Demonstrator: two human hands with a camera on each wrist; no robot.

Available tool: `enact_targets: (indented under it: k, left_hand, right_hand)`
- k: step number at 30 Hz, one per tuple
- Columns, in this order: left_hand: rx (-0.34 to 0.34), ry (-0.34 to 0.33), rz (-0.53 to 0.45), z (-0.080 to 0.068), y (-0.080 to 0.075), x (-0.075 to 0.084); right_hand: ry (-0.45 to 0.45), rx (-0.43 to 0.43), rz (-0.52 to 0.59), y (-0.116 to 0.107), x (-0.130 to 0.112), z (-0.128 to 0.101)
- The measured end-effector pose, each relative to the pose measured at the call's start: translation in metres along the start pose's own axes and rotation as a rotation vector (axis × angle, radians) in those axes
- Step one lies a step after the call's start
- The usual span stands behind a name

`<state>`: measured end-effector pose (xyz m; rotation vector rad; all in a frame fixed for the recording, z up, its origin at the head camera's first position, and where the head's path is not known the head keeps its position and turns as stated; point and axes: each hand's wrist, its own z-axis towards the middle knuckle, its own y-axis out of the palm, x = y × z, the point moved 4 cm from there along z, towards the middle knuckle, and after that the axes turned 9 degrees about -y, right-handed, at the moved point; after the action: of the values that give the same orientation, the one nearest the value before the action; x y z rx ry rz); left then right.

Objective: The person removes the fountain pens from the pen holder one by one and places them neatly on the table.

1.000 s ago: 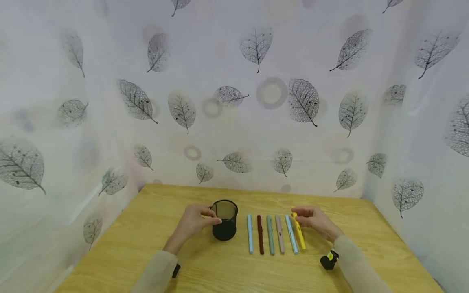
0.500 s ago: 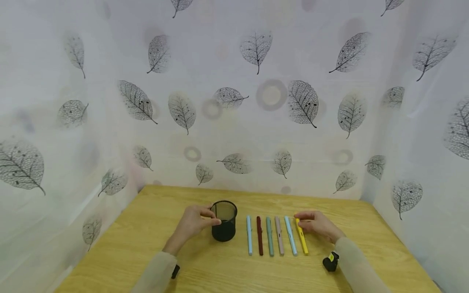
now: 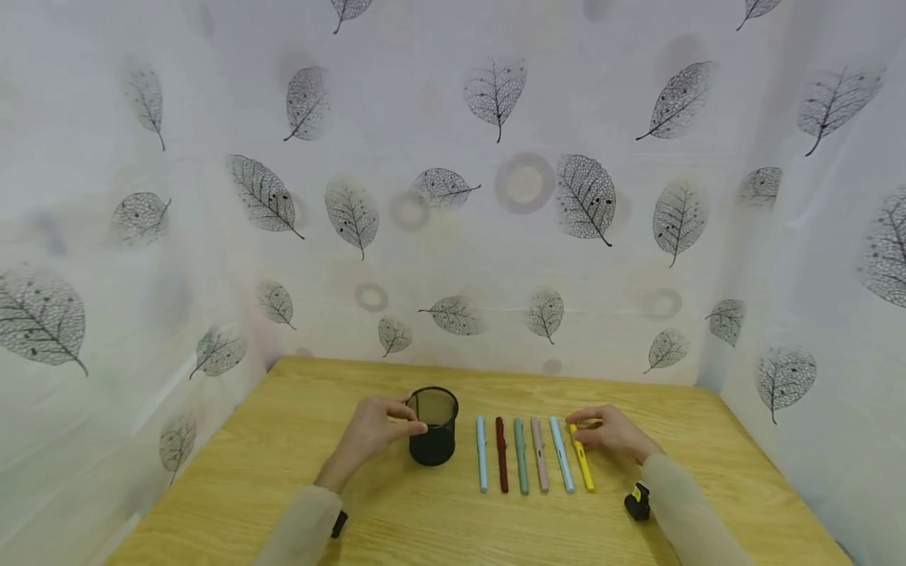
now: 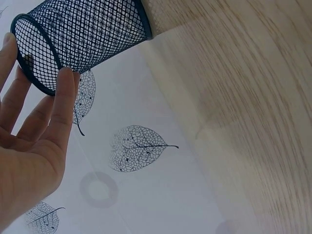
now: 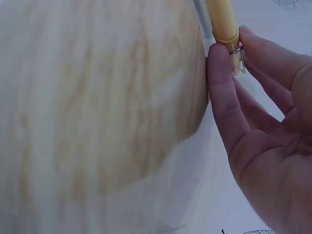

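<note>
My left hand (image 3: 378,428) holds the rim of a black mesh pen holder (image 3: 433,440), which stands upright on the table. The left wrist view shows the thumb and fingers about the rim of the mesh holder (image 4: 97,34). At the right end of a row of pens, my right hand (image 3: 612,432) pinches the top end of a yellow pen (image 3: 583,468). In the right wrist view, thumb and fingertips lie on either side of the yellow pen (image 5: 223,19) near its metal clip. Its lower end appears to rest on the table.
Left of the yellow pen lie a light blue pen (image 3: 562,456), a greyish-pink pen (image 3: 540,456), a green pen (image 3: 521,456), a dark red pen (image 3: 502,456) and another light blue pen (image 3: 482,456), roughly parallel. A leaf-patterned curtain (image 3: 453,251) encloses the wooden table (image 3: 425,527).
The yellow pen has moved slightly right and nearer to me, away from the neighbouring light blue pen, with my right hand on it. My left hand and the holder have stayed put.
</note>
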<state>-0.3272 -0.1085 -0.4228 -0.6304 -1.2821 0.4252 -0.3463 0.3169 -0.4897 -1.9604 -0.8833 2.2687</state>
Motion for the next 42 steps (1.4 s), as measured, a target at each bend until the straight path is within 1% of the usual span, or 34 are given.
enact_targets:
  k: [5, 11, 15, 23, 25, 31, 33, 39, 42]
  left_hand:
    - [0.000, 0.001, 0.011, 0.001, 0.000, -0.001]
    - [-0.003, 0.002, 0.012, 0.002, 0.001, -0.002]
    - [-0.005, -0.002, 0.012, 0.001, 0.000, -0.001]
    - [0.005, 0.001, 0.020, 0.001, 0.000, 0.001]
    - [0.004, -0.003, 0.019, 0.001, 0.000, 0.001]
    - [-0.002, -0.019, 0.019, 0.000, -0.001, 0.002]
    - [-0.005, -0.023, 0.015, 0.000, -0.001, 0.002]
    - [-0.002, -0.021, 0.019, -0.001, -0.002, 0.002]
    - [0.001, -0.022, 0.018, -0.001, -0.001, 0.001]
  right_hand:
    - [0.007, -0.015, -0.030, 0.001, -0.003, -0.001]
    - [-0.010, -0.022, -0.077, 0.001, -0.004, -0.002]
    - [-0.003, -0.006, -0.064, 0.000, -0.004, -0.002]
    - [0.018, -0.002, -0.032, 0.000, -0.006, -0.005]
    - [0.028, 0.017, -0.030, 0.000, -0.006, -0.005]
    - [0.080, 0.146, -0.014, -0.002, -0.005, -0.004]
    - [0.090, 0.173, -0.022, -0.003, -0.004, -0.004]
    - [0.066, 0.220, -0.065, -0.005, -0.009, -0.003]
    - [0.071, 0.266, -0.085, -0.004, -0.013, -0.003]
